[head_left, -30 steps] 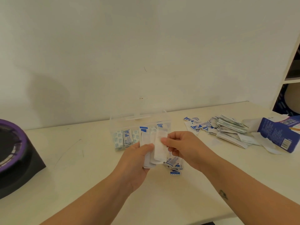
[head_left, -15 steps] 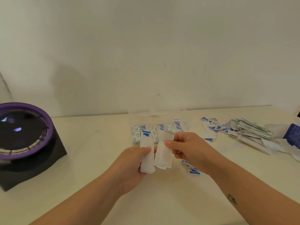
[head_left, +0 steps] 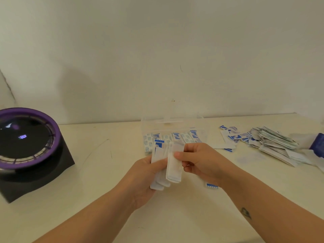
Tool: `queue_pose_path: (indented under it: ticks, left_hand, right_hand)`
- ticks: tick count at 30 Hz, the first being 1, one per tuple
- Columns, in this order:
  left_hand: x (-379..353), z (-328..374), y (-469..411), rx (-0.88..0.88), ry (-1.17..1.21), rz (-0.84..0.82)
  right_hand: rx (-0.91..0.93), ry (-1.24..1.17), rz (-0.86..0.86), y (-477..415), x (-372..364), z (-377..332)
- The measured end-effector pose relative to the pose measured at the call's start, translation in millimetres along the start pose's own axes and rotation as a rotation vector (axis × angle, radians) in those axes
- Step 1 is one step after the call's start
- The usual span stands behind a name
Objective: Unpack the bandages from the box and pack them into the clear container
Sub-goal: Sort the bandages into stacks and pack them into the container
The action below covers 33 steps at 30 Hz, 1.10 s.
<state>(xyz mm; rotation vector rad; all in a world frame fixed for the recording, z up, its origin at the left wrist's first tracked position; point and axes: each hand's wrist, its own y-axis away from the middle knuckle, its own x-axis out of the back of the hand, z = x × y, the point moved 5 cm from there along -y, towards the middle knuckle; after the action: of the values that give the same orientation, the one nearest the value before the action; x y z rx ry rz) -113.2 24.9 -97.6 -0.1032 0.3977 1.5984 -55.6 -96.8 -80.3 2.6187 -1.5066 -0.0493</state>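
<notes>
Task judged partly done: the clear container [head_left: 175, 122] stands open at the back of the table [head_left: 98, 174], with a row of wrapped bandages [head_left: 176, 137] standing inside it; a large loose pile [head_left: 275, 144] lies unpacked on the table to the right; the blue box [head_left: 317, 142] sits at the right edge of view, its contents not visible. The left hand [head_left: 143, 176] has its grip pinched on a fanned white stack [head_left: 157, 167], thumb against fingers; the right hand [head_left: 199, 160] has its grip pinched on a second stack [head_left: 173, 170], thumb on the face; both stacks are held above the table just in front of the container, not yet in it; one stray bandage [head_left: 211, 185] lies beneath the right wrist. Room for movement: the way from the hands to the container's front wall appears short and free; the container backs close to the wall, which limits reach beyond it; the loose pile lies near its right end; a black device [head_left: 28, 137] with a purple rim stands well apart on the left.
</notes>
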Motion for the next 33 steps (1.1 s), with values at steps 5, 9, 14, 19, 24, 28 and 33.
queue_pose_path:
  ticks: [5, 9, 14, 19, 24, 28, 33]
  left_hand:
    - [-0.3, 3.7, 0.1, -0.025, 0.062, -0.054]
    - [1.5, -0.1, 0.4, -0.026, 0.034, -0.027]
    - [4.9, -3.1, -0.4, -0.023, 0.024, 0.036]
    - [10.4, 8.5, -2.6, -0.038, 0.181, 0.176]
    - [27.4, 38.6, 1.1, -0.233, 0.317, 0.31]
    - [27.7, 46.0, 6.5, -0.283, 0.297, 0.303]
    - [15.0, 24.7, 6.1, -0.17, 0.174, 0.231]
  right_hand:
    - [-0.02, -0.002, 0.04, 1.8, 8.8, -1.5]
    - [-0.034, 0.022, 0.015, 3.4, 8.9, -1.2]
    - [-0.087, -0.043, -0.052, 3.1, 3.4, 0.1]
    - [0.07, -0.016, 0.111, -1.8, 12.2, -14.8]
    - [0.649, 0.462, 0.308, 22.4, 14.5, -43.1]
    - [0.606, 1.098, -0.012, 24.5, -18.5, -0.5]
    - [0.441, 0.664, 0.269, 21.8, 8.1, -23.4]
